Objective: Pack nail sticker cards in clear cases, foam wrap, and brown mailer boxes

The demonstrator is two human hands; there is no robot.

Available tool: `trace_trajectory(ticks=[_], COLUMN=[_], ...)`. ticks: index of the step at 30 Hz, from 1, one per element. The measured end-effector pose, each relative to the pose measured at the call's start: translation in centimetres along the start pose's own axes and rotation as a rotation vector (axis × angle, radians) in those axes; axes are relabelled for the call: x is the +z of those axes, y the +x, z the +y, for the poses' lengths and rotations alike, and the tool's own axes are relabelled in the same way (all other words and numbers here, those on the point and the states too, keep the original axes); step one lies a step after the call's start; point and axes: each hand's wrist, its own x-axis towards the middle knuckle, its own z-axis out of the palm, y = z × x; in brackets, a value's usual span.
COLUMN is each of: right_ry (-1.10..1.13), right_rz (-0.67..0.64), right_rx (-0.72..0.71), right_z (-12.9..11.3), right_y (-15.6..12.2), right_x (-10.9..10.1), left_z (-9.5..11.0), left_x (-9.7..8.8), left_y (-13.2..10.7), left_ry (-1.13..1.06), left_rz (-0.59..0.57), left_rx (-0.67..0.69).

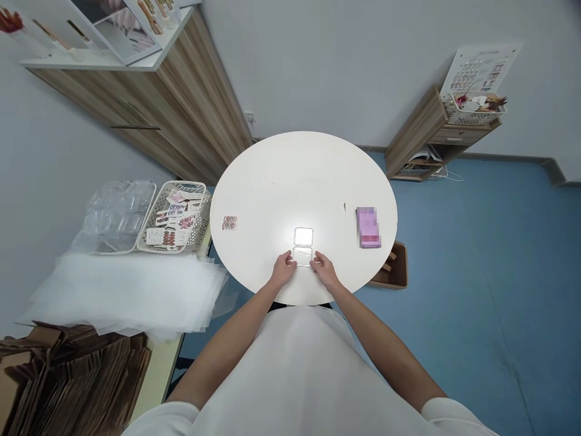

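A small clear plastic case lies opened out near the front edge of the white table, its lid half folded back away from me. My left hand grips the left side of the near half with its fingers closed. At the opposite side, my right hand pinches the right edge of the same half. Off to the left lies a small sheet of reddish press-on nails. A purple box, blurred in the picture, rests toward the right edge of the table.
Left of the round table stand a white basket of nail cards and a bin of clear cases. Translucent sheets and folded cardboard lie nearer. A brown box sits on the floor at right.
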Motion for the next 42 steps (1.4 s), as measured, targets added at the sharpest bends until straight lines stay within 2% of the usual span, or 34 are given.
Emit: trace_trajectory(ticks=[8,15,18,21,24,29,32,36,42], right_ry=[0.127,0.139,0.113,0.058,-0.038,-0.229,-0.350,-0.546,-0.754], right_rz=[0.029,0.087,0.182,0.312,0.260,-0.019,-0.098,-0.134,-0.110], right_rx=[0.007,-0.013,-0.065,-0.163,-0.249,-0.285,-0.279,-0.314,-0.382], right_z=[0.3,0.5,0.2,-0.7,-2.6,-5.9,-7.1,-8.2,-9.8], right_y=[0.1,0.1,-0.8,-1.7,-1.6,1.3,3.8,7.0,10.4], right_x=[-0.1,0.2,0.4,1.5,4.3,12.1,16.5,20.8,25.2], left_z=[0.3,0.2,0.0,-0.7,-1.9,-3.6,-3.7,-3.2,-3.4], left_x=[0.1,-0.5,-1.4,-3.8,-8.5,-18.0,-21.8,-23.8,-24.6], left_y=[-0.6,-0.7,-0.9,-0.6,0.8,5.2,8.0,10.7,13.2], left_ry=[-0.163,-0.172,-0.156,-0.114,0.001,0.301,0.408,0.465,0.505], left_rz=[0.025,-0.040,-0.091,-0.124,-0.039,0.216,0.225,0.174,0.086], left_rx=[-0.066,-0.071,-0.045,0.015,0.111,0.187,0.148,0.113,0.117])
